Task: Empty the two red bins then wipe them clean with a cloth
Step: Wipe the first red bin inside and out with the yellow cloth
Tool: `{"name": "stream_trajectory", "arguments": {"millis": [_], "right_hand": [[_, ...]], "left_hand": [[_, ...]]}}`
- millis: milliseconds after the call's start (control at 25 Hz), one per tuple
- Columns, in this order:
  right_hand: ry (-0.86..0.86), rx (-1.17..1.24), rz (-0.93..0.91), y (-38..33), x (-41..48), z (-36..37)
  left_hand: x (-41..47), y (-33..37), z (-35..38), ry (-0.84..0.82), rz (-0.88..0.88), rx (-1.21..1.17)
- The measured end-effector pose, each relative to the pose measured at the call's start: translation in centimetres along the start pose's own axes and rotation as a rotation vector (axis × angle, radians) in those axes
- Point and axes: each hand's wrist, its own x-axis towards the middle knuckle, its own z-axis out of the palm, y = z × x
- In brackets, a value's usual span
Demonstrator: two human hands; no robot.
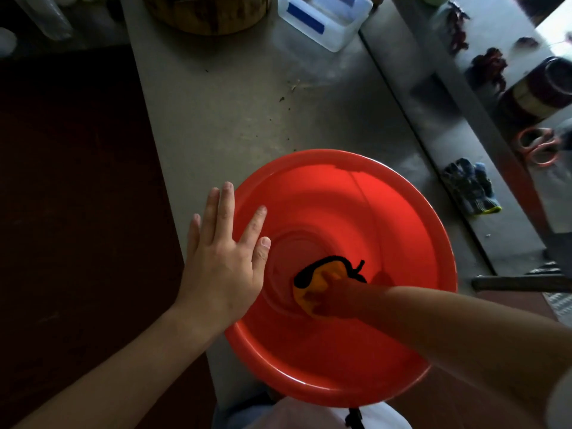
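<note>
Grey tabletop (247, 119) was seen running from the top of the frame down to the bottom middle, with small crumbs scattered on it. Dark floor (77, 196) was seen along the left side. A metal ledge (458, 88) was seen along the right side.

One big round red bin (340, 394) was set on the tabletop in the lower middle of the frame. Its inside was seen smooth and shiny.

The left hand (223, 261) was laid flat on the left rim of the red bin, with its fingers straight and spread, and nothing was held in it. The right hand (334, 300) was reached down to the bottom of the red bin, and its fingers were bent around a cloth (312, 280). The cloth was yellow with a black edge, and it was pressed against the floor of the bin.

A round wooden block (210, 13) was cut off by the top edge of the frame. A white plastic box (322, 20) with blue marks was placed just right of it.

On the ledge, a pair of work gloves (470, 187) was laid at the middle right. Scissors (538, 145) with orange handles were seen above them.
</note>
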Motion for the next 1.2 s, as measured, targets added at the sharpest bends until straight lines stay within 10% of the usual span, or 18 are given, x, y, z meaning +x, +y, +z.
{"name": "stream_trajectory", "arguments": {"millis": [200,440,640,800,1200], "right_hand": [[-0.068,-0.33,-0.164,-2.0,3.2,-0.2],[0.289,0.083,0.048,-1.2,6.8,-5.6],[0.071,-0.267,-0.034,-3.6,6.1,-2.2],[0.121,-0.089,-0.213,-2.2,4.1,-1.0],[0.039,-0.147,0.004,0.4,4.7,-5.3]], "left_hand": [[0.1,0.1,-0.1,-0.003,-0.001,-0.018],[0.1,-0.2,0.1,0.008,0.006,-0.027],[0.1,-0.3,-0.1,-0.006,0.001,-0.027],[-0.1,-0.2,-0.3,-0.008,0.005,0.003],[0.1,-0.4,-0.2,-0.005,0.006,0.03]]}}
